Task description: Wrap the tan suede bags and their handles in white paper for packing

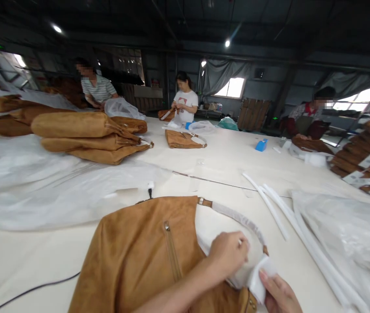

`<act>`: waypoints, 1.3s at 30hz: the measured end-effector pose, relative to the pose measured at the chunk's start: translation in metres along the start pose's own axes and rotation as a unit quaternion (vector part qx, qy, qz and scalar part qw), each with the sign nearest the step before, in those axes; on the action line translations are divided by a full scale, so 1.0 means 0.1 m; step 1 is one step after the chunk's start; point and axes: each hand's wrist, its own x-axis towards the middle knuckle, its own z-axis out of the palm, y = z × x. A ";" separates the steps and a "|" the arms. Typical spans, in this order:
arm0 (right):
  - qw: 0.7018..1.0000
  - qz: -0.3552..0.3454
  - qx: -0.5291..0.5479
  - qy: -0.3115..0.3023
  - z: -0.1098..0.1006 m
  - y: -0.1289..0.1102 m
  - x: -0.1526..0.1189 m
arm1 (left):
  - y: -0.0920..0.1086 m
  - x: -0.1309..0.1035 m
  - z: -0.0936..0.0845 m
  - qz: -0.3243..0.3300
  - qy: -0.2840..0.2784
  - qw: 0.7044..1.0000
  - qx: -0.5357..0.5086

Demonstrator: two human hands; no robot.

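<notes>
A tan suede handbag (139, 256) lies flat on the white table (224, 161) right in front of me, its zip pocket facing up and its strap (240, 219) wrapped in white. My left hand (229, 252) pinches the wrapped strap and the white paper near the bag's right corner. My right hand (279, 295) grips a piece of white foam wrap (263, 278) at the strap's lower end, touching the bag.
Several white foam tubes (289, 217) and clear plastic bags (351, 234) lie at right; plastic sheeting (41, 187) at left. Stacked tan bags (87, 137) sit at far left and far right (364, 165). A black cable (31, 289) crosses the near left. Three people work at the far edges.
</notes>
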 end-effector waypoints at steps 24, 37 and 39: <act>0.881 -0.161 -0.376 0.238 0.17 -0.24 -0.08 | -0.52 0.82 -1.13 -0.004 -0.009 0.974 0.226; 0.851 -0.190 -0.432 0.229 -0.24 -0.31 -0.31 | -0.41 0.59 -0.51 -0.046 -0.056 0.986 -0.151; 0.830 -0.214 -0.443 0.262 -0.43 -0.40 -0.42 | -0.49 0.64 -0.45 -0.046 -0.067 0.987 -0.142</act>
